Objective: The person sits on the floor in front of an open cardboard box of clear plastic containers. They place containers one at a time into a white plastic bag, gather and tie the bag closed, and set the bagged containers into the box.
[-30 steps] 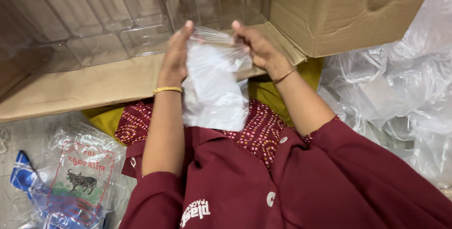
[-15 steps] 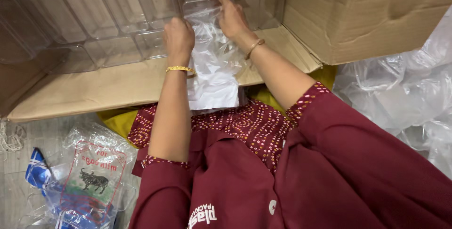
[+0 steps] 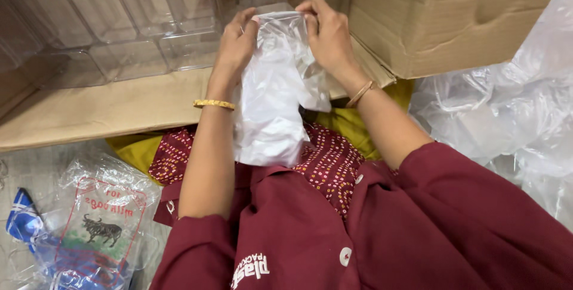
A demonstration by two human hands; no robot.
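Observation:
Both hands hold up a thin, clear-white plastic bag (image 3: 271, 99) by its top edge, in front of my lap. My left hand (image 3: 236, 45) pinches the bag's upper left corner; a gold bangle sits on that wrist. My right hand (image 3: 328, 36) grips the upper right corner, also with a gold bangle. The bag hangs down crumpled between my forearms, over my maroon coat. Behind the hands lie stacked clear plastic containers (image 3: 137, 21) inside an open cardboard box (image 3: 101, 108).
A second cardboard box (image 3: 447, 15) stands at the upper right. A heap of clear plastic sheeting (image 3: 507, 111) lies to the right. At the lower left rests a printed plastic packet (image 3: 98, 218) with an animal picture, beside a blue wrapper (image 3: 21, 221).
The hands had reached forward with the bag toward the clear containers; now they are drawn back slightly and raised, still holding the bag's top edge stretched between them.

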